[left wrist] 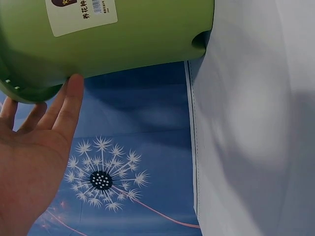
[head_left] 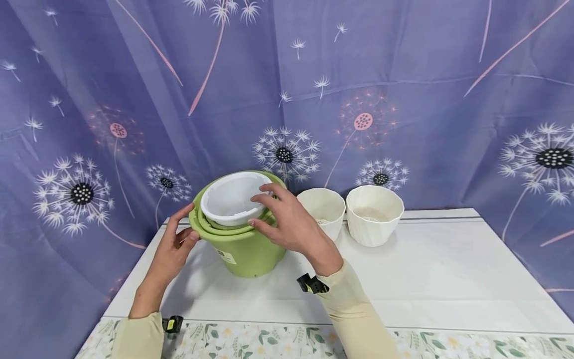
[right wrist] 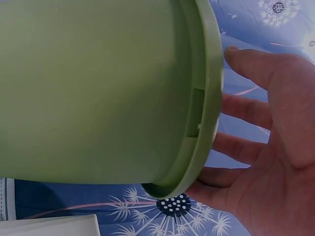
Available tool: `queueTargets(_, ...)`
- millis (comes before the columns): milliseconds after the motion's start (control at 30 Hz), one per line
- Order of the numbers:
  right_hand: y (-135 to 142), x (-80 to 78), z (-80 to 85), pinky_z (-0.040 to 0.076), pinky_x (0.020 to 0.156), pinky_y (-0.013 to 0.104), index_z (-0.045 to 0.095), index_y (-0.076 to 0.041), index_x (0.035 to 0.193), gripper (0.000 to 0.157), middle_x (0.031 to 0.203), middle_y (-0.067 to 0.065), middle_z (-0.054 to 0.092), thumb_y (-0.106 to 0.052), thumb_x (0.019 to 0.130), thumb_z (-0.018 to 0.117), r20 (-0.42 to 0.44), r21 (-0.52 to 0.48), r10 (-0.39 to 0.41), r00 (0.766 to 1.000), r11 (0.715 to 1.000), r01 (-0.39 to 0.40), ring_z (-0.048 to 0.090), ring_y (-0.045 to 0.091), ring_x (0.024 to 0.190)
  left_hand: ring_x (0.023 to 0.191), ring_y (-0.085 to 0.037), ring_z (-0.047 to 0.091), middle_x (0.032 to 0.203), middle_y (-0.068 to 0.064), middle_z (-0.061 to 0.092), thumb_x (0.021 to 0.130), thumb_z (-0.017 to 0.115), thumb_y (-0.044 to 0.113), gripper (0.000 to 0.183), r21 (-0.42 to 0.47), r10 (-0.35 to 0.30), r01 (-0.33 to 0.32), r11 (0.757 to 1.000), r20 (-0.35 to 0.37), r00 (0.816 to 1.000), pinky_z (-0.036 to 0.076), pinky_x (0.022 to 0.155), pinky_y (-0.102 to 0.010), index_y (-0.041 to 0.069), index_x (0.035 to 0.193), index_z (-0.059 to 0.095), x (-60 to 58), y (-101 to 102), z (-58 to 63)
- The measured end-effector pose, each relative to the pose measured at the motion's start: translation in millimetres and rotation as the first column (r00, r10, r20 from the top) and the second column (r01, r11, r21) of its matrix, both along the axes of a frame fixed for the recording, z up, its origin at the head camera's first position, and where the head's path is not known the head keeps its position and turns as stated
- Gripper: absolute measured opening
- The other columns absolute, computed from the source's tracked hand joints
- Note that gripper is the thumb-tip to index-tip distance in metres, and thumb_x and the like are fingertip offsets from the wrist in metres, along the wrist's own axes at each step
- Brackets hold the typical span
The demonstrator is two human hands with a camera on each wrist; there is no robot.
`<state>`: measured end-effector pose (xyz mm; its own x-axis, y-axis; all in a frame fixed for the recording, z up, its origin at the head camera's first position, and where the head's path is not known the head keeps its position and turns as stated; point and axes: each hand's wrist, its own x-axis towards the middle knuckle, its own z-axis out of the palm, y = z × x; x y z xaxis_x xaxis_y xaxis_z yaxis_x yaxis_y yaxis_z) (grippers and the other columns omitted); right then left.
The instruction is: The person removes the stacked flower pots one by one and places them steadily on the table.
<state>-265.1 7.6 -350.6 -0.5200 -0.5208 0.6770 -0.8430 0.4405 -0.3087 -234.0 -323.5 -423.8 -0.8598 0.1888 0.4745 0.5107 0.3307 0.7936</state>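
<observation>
A big green flowerpot [head_left: 253,257] with a paper label [left wrist: 83,14] stands on the table's left half. Nested in its mouth are another green rim [head_left: 211,227] and, on top, a tilted white pot [head_left: 228,197]. My left hand [head_left: 172,249] holds the green pot's left rim, thumb at the front and fingers along the side; in the left wrist view the fingertips [left wrist: 75,86] touch it below the rim. Over the right side of the nested pots is my right hand [head_left: 289,219], fingers spread and slightly bent, fingertips close to the white pot's right rim.
Two cream faceted pots [head_left: 325,209] [head_left: 374,217] stand side by side to the right of the green one, near the back edge. A white cloth with a floral front border [head_left: 251,341] covers the table. Behind hangs a purple dandelion curtain [head_left: 403,50].
</observation>
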Motion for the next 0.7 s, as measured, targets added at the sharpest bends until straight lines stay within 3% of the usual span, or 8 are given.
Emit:
queueTargets(400,-13,-2.2,-9.1,0.05,0.107,0.051,0.073,-0.004,0.122,0.04,0.127,0.018,0.064,-0.032,0.096,0.082,-0.097,0.015,-0.062,0.993,0.998,0.064,0.062,0.035,0.121,0.126,-0.003,0.061,0.165,-0.009,0.028,0.111,0.052,0.003,0.065,0.007,-0.007,0.007,1.0,-0.003,1.0,0.052,0.099,-0.015,0.014,0.17,0.025,-1.4,0,0.2)
queueTargets(700,-20,3.7,-8.2,0.051,0.1,0.047,0.078,-0.011,0.109,0.029,0.12,0.014,0.067,-0.037,0.097,0.081,-0.107,0.031,-0.167,0.98,0.985,0.171,0.062,0.032,0.112,0.127,-0.002,0.06,0.163,-0.012,0.027,0.112,0.051,0.001,0.065,0.013,-0.026,0.026,1.0,-0.006,1.0,0.052,0.1,-0.014,0.012,0.169,0.024,-2.2,1,-0.3)
